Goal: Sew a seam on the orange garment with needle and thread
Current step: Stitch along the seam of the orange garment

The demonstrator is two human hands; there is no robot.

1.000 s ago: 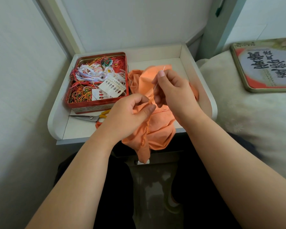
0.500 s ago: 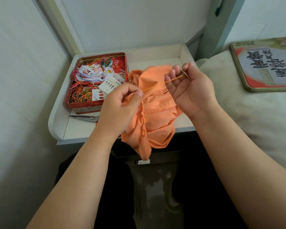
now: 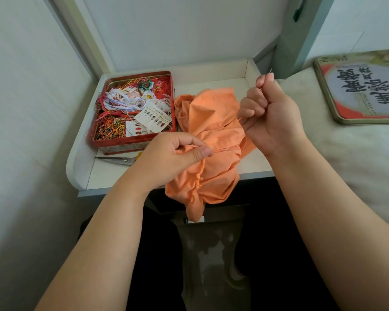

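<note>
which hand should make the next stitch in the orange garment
Right. The right hand already pinches the needle, raised above the orange garment, so it can probably bring the point back down. The left hand pinches the fabric at the seam, steadying it.

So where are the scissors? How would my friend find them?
Look at the white tray table by the wall. In front of the red thread tin, beside the left hand, lie the scissors: the only shiny metal blades there, with yellow handles.

A thread tin is sitting on the tabletop, left of the garment. Scissors are lying before the tin. A lid is resting on the bed, far right.
</note>
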